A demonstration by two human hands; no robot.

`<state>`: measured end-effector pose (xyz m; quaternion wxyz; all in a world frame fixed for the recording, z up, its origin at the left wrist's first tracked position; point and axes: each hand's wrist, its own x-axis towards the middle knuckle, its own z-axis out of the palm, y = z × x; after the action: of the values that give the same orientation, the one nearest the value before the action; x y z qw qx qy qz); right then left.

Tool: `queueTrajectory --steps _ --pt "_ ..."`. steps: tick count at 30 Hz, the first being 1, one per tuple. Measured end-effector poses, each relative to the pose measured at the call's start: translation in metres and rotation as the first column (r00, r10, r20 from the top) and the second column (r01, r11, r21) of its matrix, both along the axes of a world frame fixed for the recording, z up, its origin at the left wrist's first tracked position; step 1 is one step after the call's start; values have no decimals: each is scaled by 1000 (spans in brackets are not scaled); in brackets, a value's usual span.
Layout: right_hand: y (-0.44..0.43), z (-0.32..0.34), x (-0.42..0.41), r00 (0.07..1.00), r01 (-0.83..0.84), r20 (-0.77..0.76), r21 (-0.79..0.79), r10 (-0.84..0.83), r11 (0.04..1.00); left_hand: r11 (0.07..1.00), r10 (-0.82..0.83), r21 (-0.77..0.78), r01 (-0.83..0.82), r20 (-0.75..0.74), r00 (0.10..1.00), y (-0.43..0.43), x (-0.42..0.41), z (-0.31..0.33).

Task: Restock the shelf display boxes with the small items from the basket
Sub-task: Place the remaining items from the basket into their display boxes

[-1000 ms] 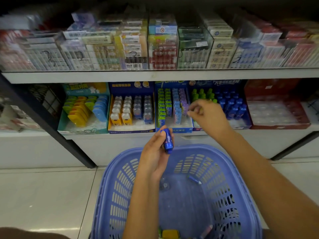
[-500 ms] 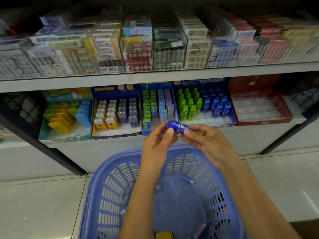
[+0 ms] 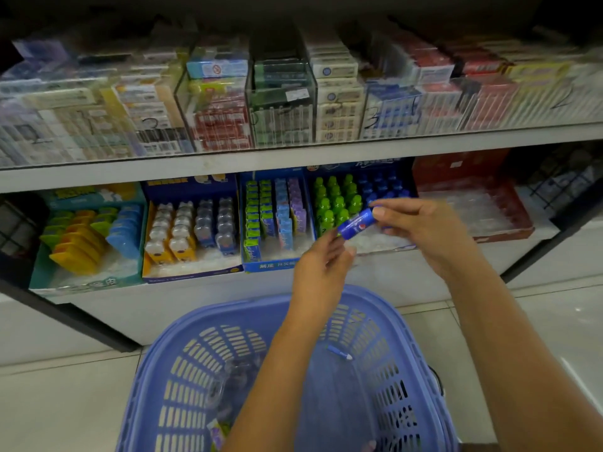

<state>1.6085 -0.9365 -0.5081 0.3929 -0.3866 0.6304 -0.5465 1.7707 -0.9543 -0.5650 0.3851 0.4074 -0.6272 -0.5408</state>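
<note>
A small blue bottle (image 3: 355, 223) with a round logo hangs tilted in front of the lower shelf. My right hand (image 3: 424, 230) pinches its upper end. My left hand (image 3: 321, 269) is just below, fingertips at the bottle's lower end, thumb apart from it. Right behind stands the blue display box (image 3: 375, 164) with green bottles (image 3: 332, 200) on its left and blue bottles (image 3: 381, 187) on its right. The blue-violet basket (image 3: 202, 324) sits on the floor below my arms. It holds a small blue stick (image 3: 339, 352), clear packets (image 3: 235, 380) and a purple-green item (image 3: 217, 432).
Along the lower shelf stand a teal box (image 3: 85, 236) of yellow and blue items, a box of clear bear-shaped packs (image 3: 189, 230), a box of green, blue and purple packs (image 3: 274, 216), and a red box (image 3: 473, 203) with a clear tray. Stacked cartons (image 3: 280, 102) fill the upper shelf.
The bottle has passed from my left hand toward my right, which now carries it up and right, close to the box of green and blue bottles. My left thumb has come off it.
</note>
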Motion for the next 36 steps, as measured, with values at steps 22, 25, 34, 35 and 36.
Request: queueTrajectory --steps 22,25,34,35,36 --pt "-61 -10 -46 347 -9 -853 412 389 911 812 -17 -283 511 863 505 -5 -20 -33" --pt "-42 -8 -29 301 -38 -922 244 244 969 825 -71 -358 438 702 708 6 -6 -31" --pt "39 -131 83 198 -402 -217 872 956 281 835 -474 300 462 818 326 34 92 -142" --pt "52 -155 90 122 -365 -131 916 984 167 790 -541 379 483 800 258 42 105 -157" --pt "66 -178 96 41 -319 -45 946 998 56 749 -594 441 495 778 205 51 116 -170"
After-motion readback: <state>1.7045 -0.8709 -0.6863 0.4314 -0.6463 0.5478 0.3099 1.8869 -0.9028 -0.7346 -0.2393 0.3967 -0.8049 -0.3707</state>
